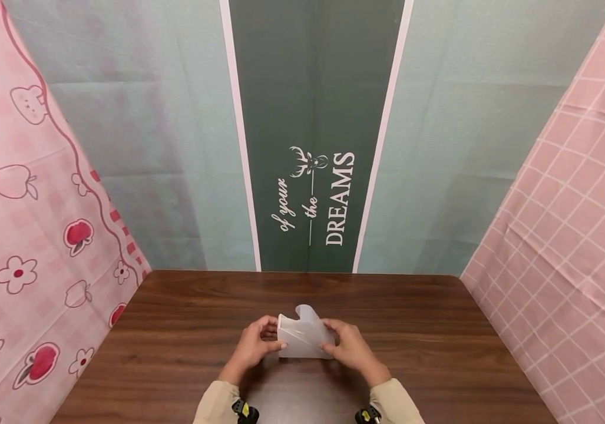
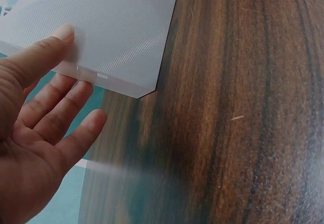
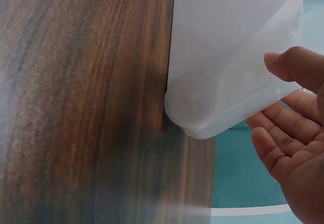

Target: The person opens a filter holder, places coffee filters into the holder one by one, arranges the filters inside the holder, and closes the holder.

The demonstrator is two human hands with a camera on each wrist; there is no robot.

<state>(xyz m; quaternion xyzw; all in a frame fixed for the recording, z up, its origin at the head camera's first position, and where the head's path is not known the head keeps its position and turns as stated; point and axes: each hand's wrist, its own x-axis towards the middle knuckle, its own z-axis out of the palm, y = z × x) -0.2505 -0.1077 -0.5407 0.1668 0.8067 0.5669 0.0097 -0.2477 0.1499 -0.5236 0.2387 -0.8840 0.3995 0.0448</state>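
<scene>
A translucent white plastic folder-like piece (image 1: 302, 343) stands on its lower edge on the wooden table, near the front middle. Its top has a slanted cut-out, with a rounded flap rising at the back. My left hand (image 1: 254, 343) pinches its left side, thumb on the near face and fingers behind. On the other side, my right hand (image 1: 349, 345) grips it the same way. The left wrist view shows fine ribbing on the plastic (image 2: 121, 26) and a small slot in its side edge. In the right wrist view a rounded corner of the plastic (image 3: 192, 97) shows; its inside is hidden.
The dark wooden table (image 1: 201, 306) reaches back to a green-and-grey curtain (image 1: 307, 253) with printed lettering. Pink patterned cloth (image 1: 26, 235) hangs on the left and pink checked cloth (image 1: 572, 235) on the right. Black bands circle both wrists.
</scene>
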